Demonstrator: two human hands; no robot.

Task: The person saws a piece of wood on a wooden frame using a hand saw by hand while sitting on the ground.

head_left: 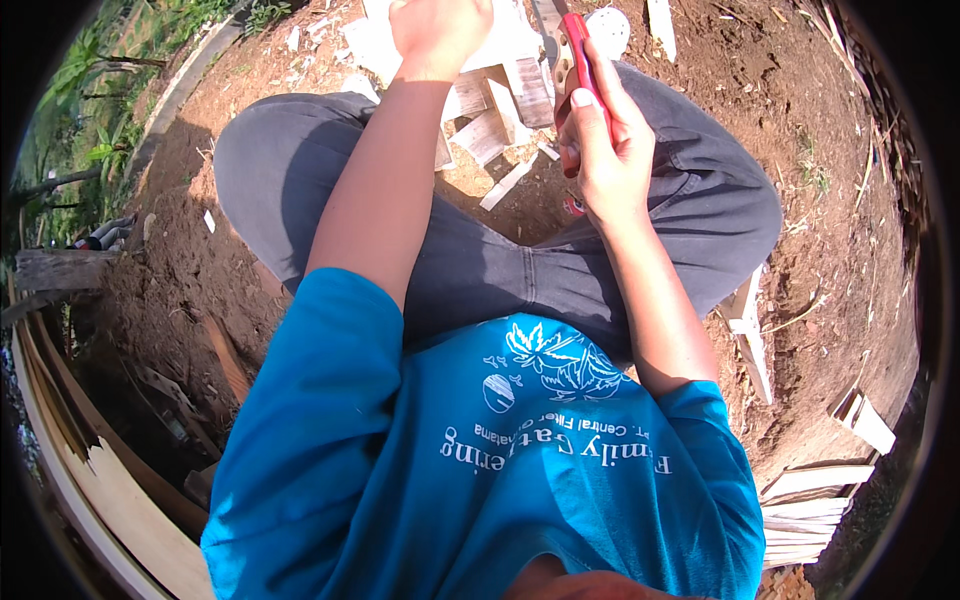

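Note:
My right hand [612, 150] is wrapped around a red-handled tool [575, 60], with the thumb lying along the handle. A flat metal part with round holes shows beside the handle, and the tool's far end runs out at the top edge. My left hand [440, 35] is at the top edge over brightly lit pale wood [375, 40]. Its fingers are cut off or hidden, so what it holds does not show. Between my bent legs, below the hands, lie a wooden block [528, 90] and several cut wood pieces [482, 137].
A white round thing [607, 32] lies beyond my right knee, near a pale wood strip [660, 28]. Wood chips dot the brown soil [800, 220]. Long boards [130, 500] lie at the lower left, and stacked pale slats [805, 525] at the lower right. Greenery [100, 100] grows at the far left.

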